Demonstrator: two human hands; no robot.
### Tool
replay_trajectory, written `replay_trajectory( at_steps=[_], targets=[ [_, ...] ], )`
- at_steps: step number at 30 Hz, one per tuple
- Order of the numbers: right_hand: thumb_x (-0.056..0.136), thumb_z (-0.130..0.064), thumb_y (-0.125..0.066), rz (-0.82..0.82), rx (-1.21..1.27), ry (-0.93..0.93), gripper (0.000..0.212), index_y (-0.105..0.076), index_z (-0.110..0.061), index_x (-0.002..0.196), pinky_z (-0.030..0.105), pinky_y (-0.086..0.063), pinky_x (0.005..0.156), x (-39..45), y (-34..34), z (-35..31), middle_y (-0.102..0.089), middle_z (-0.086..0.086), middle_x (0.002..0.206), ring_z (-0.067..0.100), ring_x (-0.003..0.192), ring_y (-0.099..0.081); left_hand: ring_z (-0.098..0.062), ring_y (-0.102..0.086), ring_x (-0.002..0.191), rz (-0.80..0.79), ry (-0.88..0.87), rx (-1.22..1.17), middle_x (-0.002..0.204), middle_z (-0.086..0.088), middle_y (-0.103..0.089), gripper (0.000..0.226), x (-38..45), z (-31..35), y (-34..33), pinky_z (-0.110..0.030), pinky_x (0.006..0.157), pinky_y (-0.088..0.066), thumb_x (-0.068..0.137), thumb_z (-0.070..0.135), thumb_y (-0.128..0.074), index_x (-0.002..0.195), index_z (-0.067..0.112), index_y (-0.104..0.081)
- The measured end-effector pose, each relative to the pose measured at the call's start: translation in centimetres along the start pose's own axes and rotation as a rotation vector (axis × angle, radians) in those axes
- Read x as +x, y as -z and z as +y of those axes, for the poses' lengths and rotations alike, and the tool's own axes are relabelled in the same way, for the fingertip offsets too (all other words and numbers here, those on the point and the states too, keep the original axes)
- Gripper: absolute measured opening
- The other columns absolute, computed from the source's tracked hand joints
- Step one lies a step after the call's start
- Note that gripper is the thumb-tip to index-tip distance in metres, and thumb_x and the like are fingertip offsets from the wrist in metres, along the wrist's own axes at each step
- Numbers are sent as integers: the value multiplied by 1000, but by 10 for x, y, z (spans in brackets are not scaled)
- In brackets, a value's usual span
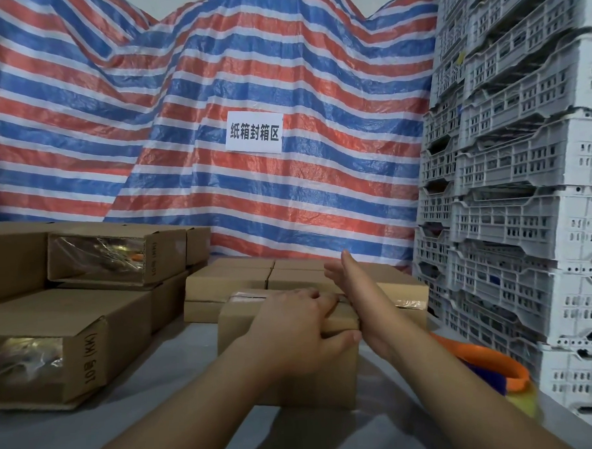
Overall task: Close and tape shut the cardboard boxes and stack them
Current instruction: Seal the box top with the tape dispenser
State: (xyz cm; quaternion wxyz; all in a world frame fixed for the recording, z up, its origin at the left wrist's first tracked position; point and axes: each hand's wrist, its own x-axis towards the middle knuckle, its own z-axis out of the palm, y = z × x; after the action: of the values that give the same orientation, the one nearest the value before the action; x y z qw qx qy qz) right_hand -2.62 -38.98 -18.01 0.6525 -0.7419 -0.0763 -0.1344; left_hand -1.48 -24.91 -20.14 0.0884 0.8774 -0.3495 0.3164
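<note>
Several taped boxes point(116, 257) lie stacked along the table's point(179, 372) left edge, while the left hand point(292, 329) presses, fingers spread, on a mid-table box point(287, 377) apparently already taped, right hand point(349, 283) flat and open beside it

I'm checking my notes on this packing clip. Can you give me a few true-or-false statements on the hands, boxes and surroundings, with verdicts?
1. The left hand lies on the middle box. True.
2. The right hand grips a tape roll. False: its fingers are straight and hold nothing.
3. White crates are stacked on the right. True.
4. The tarp is plain green. False: it is striped red, blue and white.
5. A paper sign hangs on the tarp. True.
</note>
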Motion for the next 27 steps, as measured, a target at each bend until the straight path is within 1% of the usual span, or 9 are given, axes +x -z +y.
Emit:
replay_trajectory(
  at_steps=[6,9,12,16,18,20,23,25,27],
  targets=[
    [97,-61,-40,30,249,16,53,-54,-31,138,20,-47,79,-9,4,28,-60,-11,133,1,106,-59,-11,-55,106,17,11,25,122,7,-60,73,-1,1,-2,-32,88,-42,82,79,-28,136,34,-46],
    [94,-57,-44,31,351,-19,36,-68,-33,105,17,-56,60,-13,1,36,-78,-13,91,6,85,-74,-8,-55,104,36,31,8,119,9,-60,73,-1,1,-2,-29,87,-42,81,80,-31,133,31,-47],
    [86,-65,-43,55,364,-65,47,-80,-37,82,21,-58,60,-21,1,42,-79,-6,90,11,87,-75,-5,-54,98,47,76,-80,114,12,-59,64,-2,3,1,-24,82,-42,82,77,-37,126,31,-47],
    [88,-79,-34,77,347,-319,75,-62,-27,133,52,-51,93,-32,6,47,-65,16,130,35,120,-61,-2,-57,96,119,278,-556,111,18,-55,33,0,0,17,-19,71,-47,92,58,-48,118,38,-48],
    [96,-70,-31,52,244,-187,73,-40,-23,150,53,-34,110,-41,17,52,-44,15,153,35,139,-41,2,-61,88,256,331,-689,102,19,-58,12,-5,-8,30,-15,62,-50,95,48,-51,105,43,-50],
    [100,-62,-23,70,73,1,72,-25,-19,157,45,-21,119,-48,26,53,-26,8,163,27,149,-26,10,-59,90,391,337,-710,100,20,-58,9,-17,-20,40,-11,59,-51,94,46,-51,102,43,-51],
    [79,-74,-21,154,-153,66,87,-13,-39,158,37,-21,115,-44,14,36,-19,-9,165,14,149,-20,10,-53,105,507,426,-695,116,25,-55,25,-39,-43,41,-25,84,-52,93,52,-46,116,46,-50],
    [75,-76,-28,102,-208,24,87,-10,-48,155,28,-33,99,-51,10,36,-23,-13,161,8,139,-29,-4,-47,125,469,566,-729,139,12,-49,52,-54,-53,30,-38,102,-45,93,57,-46,140,35,-42],
    [76,-72,-36,24,-186,-5,73,-11,-63,144,21,-38,82,-55,3,40,-32,-17,148,0,118,-38,-11,-41,129,363,674,-861,149,5,-42,71,-68,-55,17,-38,105,-39,83,65,-45,147,34,-36]
  ],
)
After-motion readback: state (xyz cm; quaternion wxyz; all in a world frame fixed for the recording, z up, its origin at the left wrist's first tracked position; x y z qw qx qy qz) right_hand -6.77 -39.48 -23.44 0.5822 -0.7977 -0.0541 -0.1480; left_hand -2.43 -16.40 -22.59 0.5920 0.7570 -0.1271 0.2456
